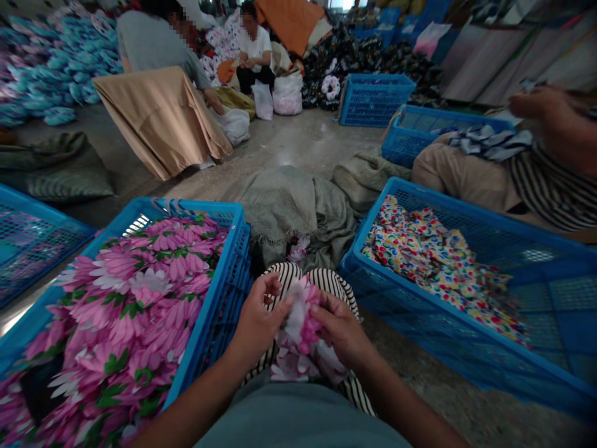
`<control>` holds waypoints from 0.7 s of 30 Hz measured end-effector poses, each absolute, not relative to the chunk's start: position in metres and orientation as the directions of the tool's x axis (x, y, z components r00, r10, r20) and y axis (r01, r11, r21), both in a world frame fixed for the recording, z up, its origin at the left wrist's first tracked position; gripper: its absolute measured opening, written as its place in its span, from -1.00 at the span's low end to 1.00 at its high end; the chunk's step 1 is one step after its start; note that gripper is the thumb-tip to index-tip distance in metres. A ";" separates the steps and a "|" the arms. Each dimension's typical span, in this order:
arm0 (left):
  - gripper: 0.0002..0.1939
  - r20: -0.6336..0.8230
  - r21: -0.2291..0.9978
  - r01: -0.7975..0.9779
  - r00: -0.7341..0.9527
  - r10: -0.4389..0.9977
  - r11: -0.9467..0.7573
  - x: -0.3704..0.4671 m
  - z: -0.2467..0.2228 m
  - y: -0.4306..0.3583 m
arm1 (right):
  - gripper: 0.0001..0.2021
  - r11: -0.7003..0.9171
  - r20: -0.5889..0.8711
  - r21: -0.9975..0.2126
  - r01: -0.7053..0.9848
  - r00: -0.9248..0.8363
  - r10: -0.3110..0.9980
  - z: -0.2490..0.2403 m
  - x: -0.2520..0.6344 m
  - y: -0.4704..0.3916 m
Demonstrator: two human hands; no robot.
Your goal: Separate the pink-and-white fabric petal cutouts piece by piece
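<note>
Indoors, you sit over a grey concrete floor (pixel 284 140), its bare patch shining at upper centre of the frame. Rough sacks (pixel 293 199) slump across it mid-frame, beyond your striped knees (pixel 336 277). Heaps line the back of the room: a blue pile (pixel 69 56) at upper left, a dark pile (pixel 349 50) at upper centre-right, an orange sheet (pixel 289 25) between them. One co-worker (pixel 153 43) bends behind a brown cloth (pixel 163 112) at upper left; another (pixel 254 46), in white, sits at upper centre.

On the left crate (pixel 236 214), a small pale label (pixel 233 228) sits near the top right corner, too small to read. That crate brims with pink petal pieces (pixel 153 311); the right crate (pixel 410 317) holds multicoloured fabric (pixel 415 242).

The flower (pixel 305 314) is above your lap, lower centre. Your right hand (pixel 340 320) pinches its pink petals between thumb and fingers. Your left hand (pixel 259 311) is half curled, thumb at the flower's left edge; you cannot tell whether its fingers grip behind.
</note>
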State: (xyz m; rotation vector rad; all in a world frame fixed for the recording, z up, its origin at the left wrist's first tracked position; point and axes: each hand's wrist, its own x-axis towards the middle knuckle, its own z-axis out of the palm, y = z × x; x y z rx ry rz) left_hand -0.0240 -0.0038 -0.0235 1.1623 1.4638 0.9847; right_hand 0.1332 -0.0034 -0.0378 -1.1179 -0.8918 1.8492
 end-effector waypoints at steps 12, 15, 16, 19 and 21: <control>-0.94 -0.582 0.587 -0.601 0.151 0.799 0.542 -0.003 -0.042 -0.002 | -0.79 -0.438 -0.355 -0.745 -0.503 -0.257 0.899 -0.054 0.129 -0.008; -0.86 -0.591 0.395 -0.671 0.337 0.733 0.627 -0.007 -0.036 0.002 | -0.74 -0.539 -0.442 -0.470 -0.699 -0.343 0.829 -0.059 0.135 -0.006; -0.80 -0.567 0.334 -0.682 0.406 0.717 0.651 -0.008 -0.032 0.003 | -0.74 -0.571 -0.449 -0.398 -0.718 -0.390 0.804 -0.059 0.135 -0.006; -0.62 -0.458 0.242 -0.706 0.521 0.720 0.665 -0.012 -0.018 0.003 | -0.75 -0.655 -0.402 -0.254 -0.712 -0.538 0.741 -0.061 0.129 -0.008; -0.67 -0.375 0.301 -0.724 0.509 0.775 0.621 -0.014 -0.014 0.002 | -0.76 -0.683 -0.344 -0.187 -0.707 -0.604 0.719 -0.064 0.123 -0.009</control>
